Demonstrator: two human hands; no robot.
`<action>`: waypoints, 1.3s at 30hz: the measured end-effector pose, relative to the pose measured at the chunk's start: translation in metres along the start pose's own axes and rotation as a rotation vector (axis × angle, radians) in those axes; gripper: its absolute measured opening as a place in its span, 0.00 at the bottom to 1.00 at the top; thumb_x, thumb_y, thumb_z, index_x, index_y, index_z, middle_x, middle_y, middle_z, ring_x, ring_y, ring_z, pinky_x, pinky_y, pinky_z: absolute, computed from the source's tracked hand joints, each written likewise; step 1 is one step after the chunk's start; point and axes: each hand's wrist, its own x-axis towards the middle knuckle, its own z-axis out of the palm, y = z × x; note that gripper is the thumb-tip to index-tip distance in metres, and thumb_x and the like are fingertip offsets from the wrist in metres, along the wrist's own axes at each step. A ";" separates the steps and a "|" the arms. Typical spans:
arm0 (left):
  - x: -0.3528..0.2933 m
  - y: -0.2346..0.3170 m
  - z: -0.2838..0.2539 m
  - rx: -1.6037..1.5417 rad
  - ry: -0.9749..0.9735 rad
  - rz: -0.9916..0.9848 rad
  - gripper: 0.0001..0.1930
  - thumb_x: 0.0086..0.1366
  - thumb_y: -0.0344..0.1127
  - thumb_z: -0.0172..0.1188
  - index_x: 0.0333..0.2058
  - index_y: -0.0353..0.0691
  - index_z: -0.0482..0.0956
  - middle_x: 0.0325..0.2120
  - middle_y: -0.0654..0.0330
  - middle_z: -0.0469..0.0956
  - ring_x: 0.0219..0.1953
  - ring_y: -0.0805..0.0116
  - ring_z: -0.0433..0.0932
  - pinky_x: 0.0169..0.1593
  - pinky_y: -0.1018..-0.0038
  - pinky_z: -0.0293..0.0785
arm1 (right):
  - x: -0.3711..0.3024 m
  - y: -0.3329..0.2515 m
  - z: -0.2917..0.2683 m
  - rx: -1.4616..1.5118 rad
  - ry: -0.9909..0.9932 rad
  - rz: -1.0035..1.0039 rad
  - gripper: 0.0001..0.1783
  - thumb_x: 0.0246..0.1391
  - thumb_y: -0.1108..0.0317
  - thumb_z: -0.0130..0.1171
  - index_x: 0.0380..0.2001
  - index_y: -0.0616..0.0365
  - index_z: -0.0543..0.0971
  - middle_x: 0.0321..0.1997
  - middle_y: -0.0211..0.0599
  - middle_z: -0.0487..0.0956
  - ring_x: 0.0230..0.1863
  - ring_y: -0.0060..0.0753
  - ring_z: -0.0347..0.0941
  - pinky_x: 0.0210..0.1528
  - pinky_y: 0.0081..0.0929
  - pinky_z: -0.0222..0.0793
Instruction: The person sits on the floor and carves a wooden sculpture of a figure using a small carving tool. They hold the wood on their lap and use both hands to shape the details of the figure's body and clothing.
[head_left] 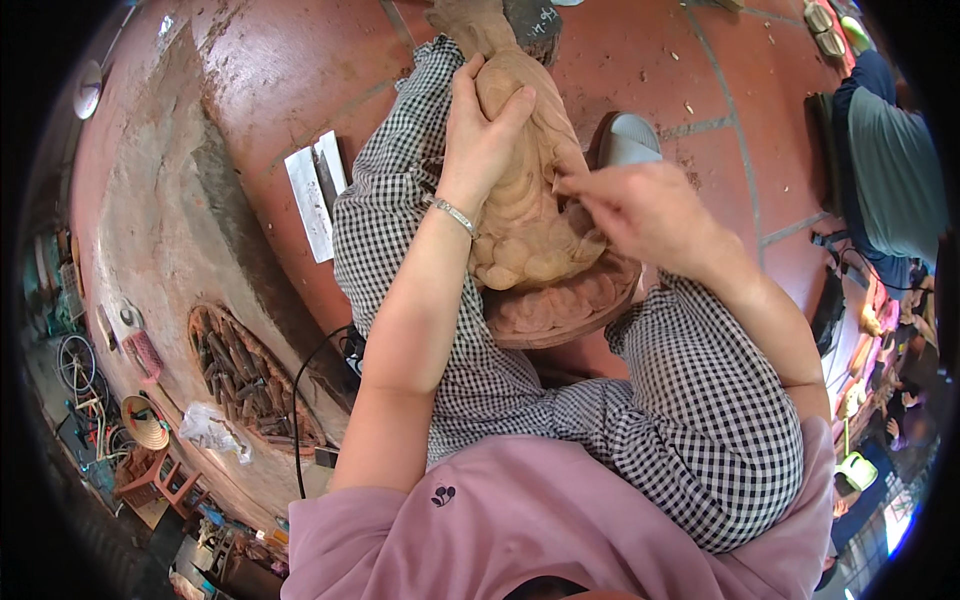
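A carved brown wooden statue (535,110) lies tilted between my knees, its round base (575,315) toward me and its narrower end pointing away. Carved folds and rounded petal-like shapes cover the lower part. My left hand (485,125) grips the statue's upper body, thumb on one side and fingers on the other. At the statue's right side, my right hand (645,215) is closed with fingertips pinched close against the carved folds. Whatever small thing those fingers hold is mostly hidden, and the hand is slightly blurred.
Beyond my left leg, folded white paper (312,195) with a dark strip lies on red floor tiles (640,60). A large wooden slab (170,170) with a hollow full of carving tools (235,375) stretches along the left. Another person (890,160) sits at right. A black cable (297,410) runs beside me.
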 end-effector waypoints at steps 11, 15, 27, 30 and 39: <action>0.000 -0.003 -0.001 -0.008 -0.010 -0.007 0.40 0.61 0.42 0.67 0.64 0.28 0.58 0.57 0.42 0.70 0.58 0.56 0.72 0.60 0.68 0.70 | -0.002 0.016 -0.004 0.152 -0.171 -0.024 0.17 0.56 0.71 0.57 0.49 0.59 0.81 0.36 0.46 0.83 0.32 0.47 0.80 0.35 0.36 0.77; 0.001 0.003 -0.002 0.015 -0.029 0.002 0.41 0.61 0.42 0.67 0.65 0.28 0.57 0.57 0.42 0.70 0.59 0.56 0.72 0.60 0.68 0.70 | 0.006 0.006 -0.009 0.182 0.042 0.015 0.17 0.55 0.71 0.56 0.49 0.60 0.81 0.32 0.45 0.83 0.31 0.47 0.81 0.34 0.39 0.77; 0.000 0.001 0.000 -0.004 -0.023 0.001 0.40 0.61 0.41 0.66 0.65 0.28 0.56 0.57 0.42 0.70 0.59 0.56 0.72 0.60 0.68 0.70 | 0.011 0.009 -0.029 0.091 -0.310 -0.019 0.14 0.54 0.69 0.58 0.44 0.53 0.84 0.34 0.43 0.84 0.35 0.50 0.80 0.39 0.39 0.75; 0.000 0.004 -0.002 0.009 -0.022 0.001 0.40 0.61 0.41 0.66 0.65 0.29 0.57 0.57 0.41 0.70 0.59 0.56 0.72 0.60 0.68 0.70 | 0.014 0.013 -0.028 0.108 -0.233 -0.072 0.14 0.51 0.71 0.60 0.42 0.50 0.85 0.34 0.38 0.83 0.35 0.47 0.79 0.39 0.37 0.75; -0.006 0.015 -0.005 0.533 0.155 0.352 0.34 0.61 0.42 0.66 0.61 0.32 0.65 0.56 0.43 0.71 0.57 0.54 0.74 0.58 0.67 0.71 | 0.020 0.023 -0.012 -0.176 0.076 -0.368 0.11 0.42 0.70 0.64 0.34 0.49 0.83 0.35 0.28 0.76 0.38 0.35 0.76 0.35 0.32 0.75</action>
